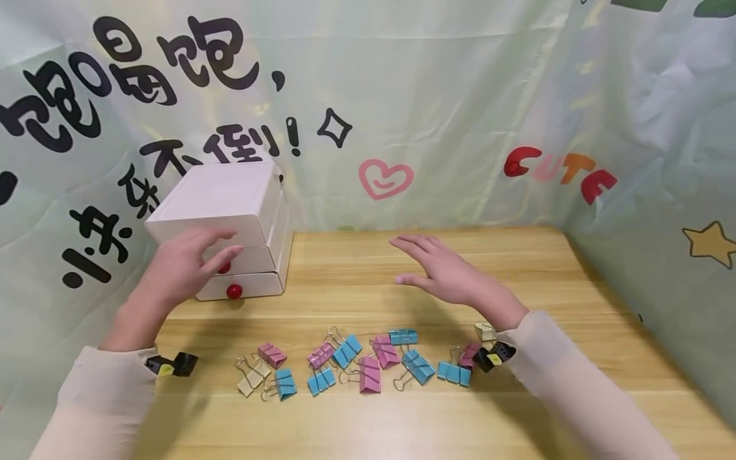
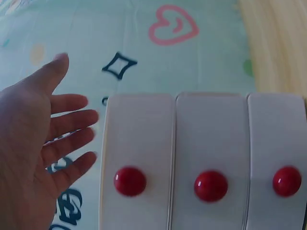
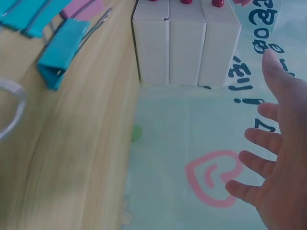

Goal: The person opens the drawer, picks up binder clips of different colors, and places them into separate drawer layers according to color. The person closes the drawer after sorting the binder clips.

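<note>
My left hand (image 1: 183, 267) is held in the air before the white three-drawer box (image 1: 223, 191), its fingers extended and apart from the drawer fronts in the left wrist view. Each drawer front there carries a round red knob (image 2: 211, 186). Over the middle of the wooden table hovers my right hand (image 1: 439, 268), fingers spread and holding nothing. Nearer the front lie several binder clips: blue ones (image 1: 418, 367), pink ones (image 1: 370, 374) and cream ones (image 1: 253, 378). In the right wrist view a blue binder clip (image 3: 62, 52) shows at the upper left.
A printed cloth (image 1: 460, 115) with dark lettering, a pink heart and the word CUTE hangs behind and beside the wooden table (image 1: 345, 268). The box stands at the table's back left, against the cloth. A cream clip (image 1: 485, 331) lies close to my right sleeve.
</note>
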Demonstrator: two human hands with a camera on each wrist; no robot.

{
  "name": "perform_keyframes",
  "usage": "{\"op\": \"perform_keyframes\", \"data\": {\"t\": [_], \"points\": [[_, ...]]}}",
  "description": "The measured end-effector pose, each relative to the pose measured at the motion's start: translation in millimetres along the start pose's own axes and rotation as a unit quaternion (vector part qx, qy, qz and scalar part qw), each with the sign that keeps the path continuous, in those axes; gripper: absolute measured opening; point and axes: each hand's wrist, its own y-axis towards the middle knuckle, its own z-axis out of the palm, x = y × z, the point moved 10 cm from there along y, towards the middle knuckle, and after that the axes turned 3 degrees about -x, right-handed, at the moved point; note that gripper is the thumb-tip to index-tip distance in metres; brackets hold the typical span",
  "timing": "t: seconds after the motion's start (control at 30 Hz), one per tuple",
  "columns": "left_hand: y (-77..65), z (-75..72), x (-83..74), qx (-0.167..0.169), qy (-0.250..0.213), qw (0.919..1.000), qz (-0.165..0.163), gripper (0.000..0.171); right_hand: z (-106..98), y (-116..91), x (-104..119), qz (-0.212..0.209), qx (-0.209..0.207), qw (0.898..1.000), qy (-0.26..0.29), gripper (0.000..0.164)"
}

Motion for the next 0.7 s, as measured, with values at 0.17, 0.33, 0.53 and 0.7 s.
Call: {"op": "perform_keyframes", "data": {"t": [0.17,0.33,0.53,0.7], "points": [[1.6,-22.4,21.9,-0.070,0.001,0.9973,-0.021,0.033,0,13,11,-0.017,-0.016,1.000,0.000,0.075],[4.4,-32.9,50.9,-0.097,-0.003,0.9918,-0.082,0.039,1,21,18,-0.024,-0.018,1.000,0.001,0.076],[7.7,-32.3,94.8,-0.086,-0.035,0.9758,-0.198,0.059,4,31,27,-0.031,-0.025,0.999,0.006,0.073],[5.2,-23.8,129.9,-0.069,-0.099,0.9504,-0.287,0.069,10,43,33,-0.019,-0.034,0.999,0.031,0.073]]}}
